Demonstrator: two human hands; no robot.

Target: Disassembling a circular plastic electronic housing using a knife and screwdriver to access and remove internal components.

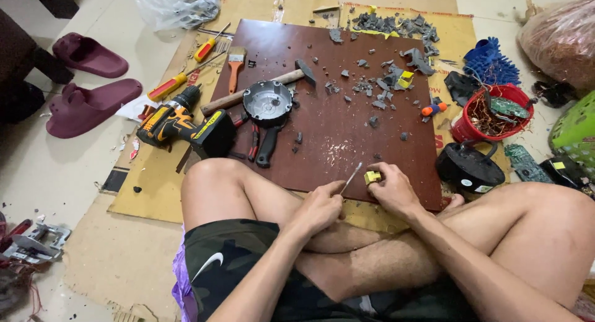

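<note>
Left of the brown board [334,130] lies a yellow drill [180,120]; on the board sits a round grey housing [268,102], its inside hard to make out. At the board's near edge, the left hand [319,207] is closed around a thin metal tool [351,177], and the right hand [392,189] pinches a small yellow part [372,176]. Right of the board, a red bucket [462,131] holds tangled wire and a green circuit board; a bag [561,37] is cut off.

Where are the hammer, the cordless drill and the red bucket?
hammer [305,71]: head view, on its dark metal head.
cordless drill [168,120]: head view, on its yellow and black body.
red bucket [463,128]: head view, on its outer wall at the left.
</note>
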